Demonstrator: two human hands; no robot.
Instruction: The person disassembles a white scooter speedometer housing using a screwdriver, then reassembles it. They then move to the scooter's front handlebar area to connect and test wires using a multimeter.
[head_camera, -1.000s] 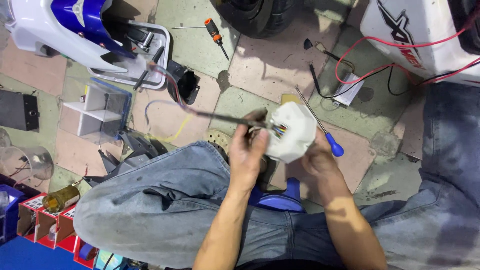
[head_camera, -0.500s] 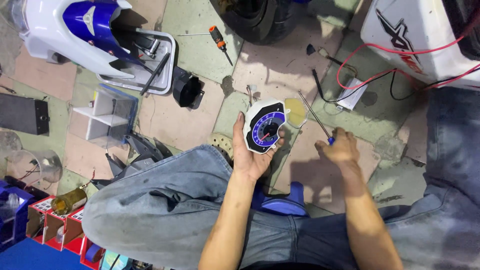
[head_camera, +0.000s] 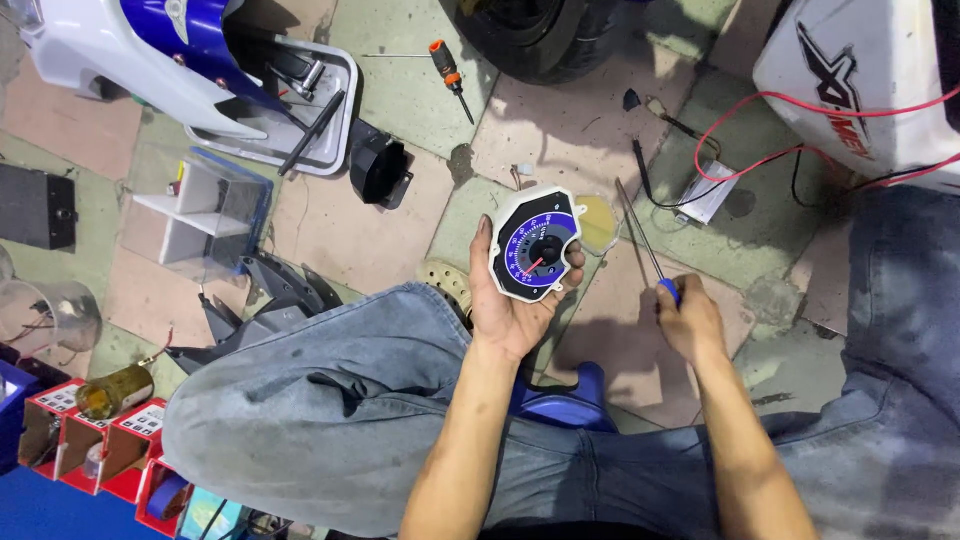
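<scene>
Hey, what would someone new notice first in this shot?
The left hand holds up a round gauge with a blue dial at centre. Beside it, the right hand grips a long screwdriver. A red wire loops across the floor at upper right.

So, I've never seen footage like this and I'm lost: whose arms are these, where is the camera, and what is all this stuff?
The camera sits on a person's head and looks straight down, so the two bare arms are their own. They sit low over a tiled floor, knees in jeans. The left hand holds up a round gauge with a white rim, dark blue dial and red needle. The right hand grips a long screwdriver with a blue handle, its tip pointing away over the floor. Around them lie an orange-handled screwdriver, a black cap, a clear plastic box, red and black wires, a tyre and white and blue body panels.
</scene>
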